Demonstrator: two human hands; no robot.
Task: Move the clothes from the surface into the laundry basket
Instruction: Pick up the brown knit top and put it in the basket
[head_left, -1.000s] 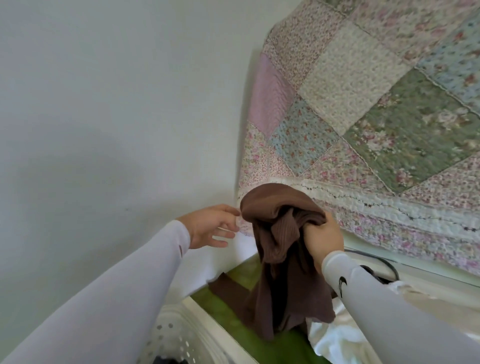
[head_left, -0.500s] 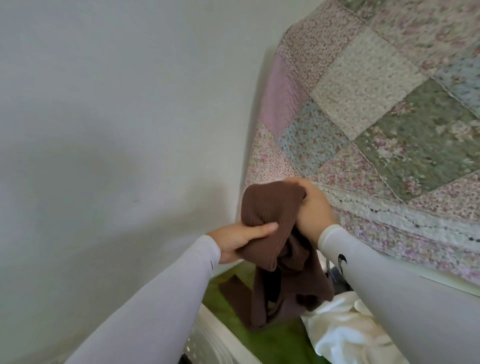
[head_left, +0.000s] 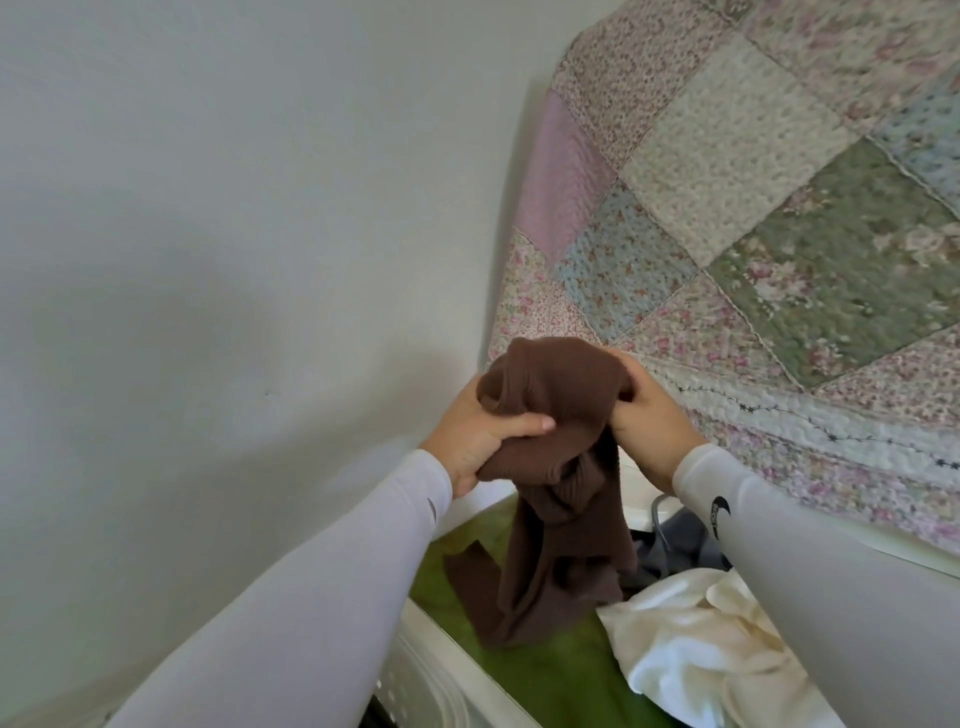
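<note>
A brown ribbed garment (head_left: 558, 467) hangs bunched in the air between both hands. My left hand (head_left: 475, 434) grips its left side, thumb over the fabric. My right hand (head_left: 644, 415) holds its right side, fingers curled into the cloth. The garment's lower end dangles down to a green surface (head_left: 545, 670). A white cloth (head_left: 691, 639) lies crumpled on that surface at the lower right, with a grey garment (head_left: 675, 545) behind it. The rim of a white perforated laundry basket (head_left: 441, 675) shows at the bottom, mostly hidden by my left sleeve.
A plain white wall fills the left. A floral patchwork quilt (head_left: 753, 208) covers the bed on the right, its edge running just behind my right hand. A dark cable (head_left: 657, 506) loops near my right wrist.
My left hand has come in from the left and taken hold of the brown garment. Both hands have risen a little with it.
</note>
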